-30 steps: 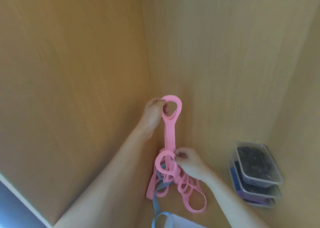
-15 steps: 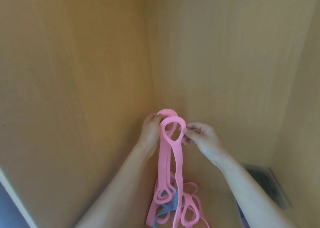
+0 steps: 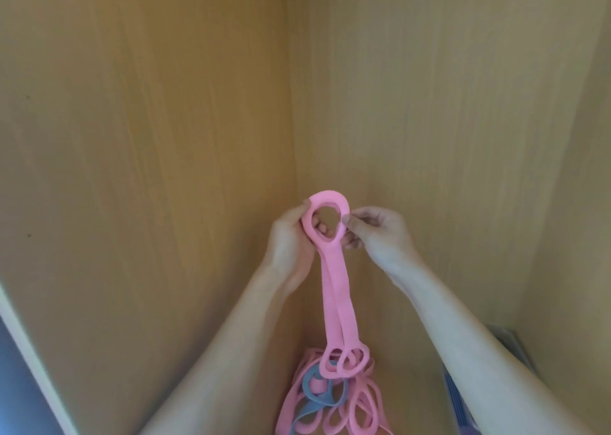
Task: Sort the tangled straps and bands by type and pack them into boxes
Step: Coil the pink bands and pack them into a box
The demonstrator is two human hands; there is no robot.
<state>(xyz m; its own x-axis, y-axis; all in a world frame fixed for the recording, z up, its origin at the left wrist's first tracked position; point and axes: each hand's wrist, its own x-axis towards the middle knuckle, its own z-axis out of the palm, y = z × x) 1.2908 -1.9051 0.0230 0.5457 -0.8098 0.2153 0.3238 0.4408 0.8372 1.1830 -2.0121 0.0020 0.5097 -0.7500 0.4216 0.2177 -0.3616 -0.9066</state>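
**Pink looped strap held up over the tangle, both hands at its top ring**

1. Pale strip with a dark blue area [image 3: 23,378] beyond it: lower left corner, along the edge of the wood. Blurred; cannot tell what it is.
2. Light brown wood-grain bench [image 3: 158,176]: fills most of the view, with a seam running up its middle.
3. Left hand [image 3: 291,239]: curled round the left side of the strap's top ring, fingertips showing through the ring's opening.
4. Flat pink rubbery strap with ring-shaped ends [image 3: 337,289]: raised above the bench, folded double so that two strips hang side by side. Top rings lie one over the other; the two lower rings overlap and hang just over the pile.
5. Pile of tangled pink looped bands [image 3: 360,408]: on the bench at bottom centre, between the forearms.
6. Grey-blue band [image 3: 314,393]: woven into the left part of the pile.
7. Right hand [image 3: 380,236]: thumb and forefinger pinch the right side of the top ring; other fingers loosely bent.
8. Clear plastic boxes [image 3: 510,343]: lower right, mostly hidden behind the right forearm; contents too blurred to tell.
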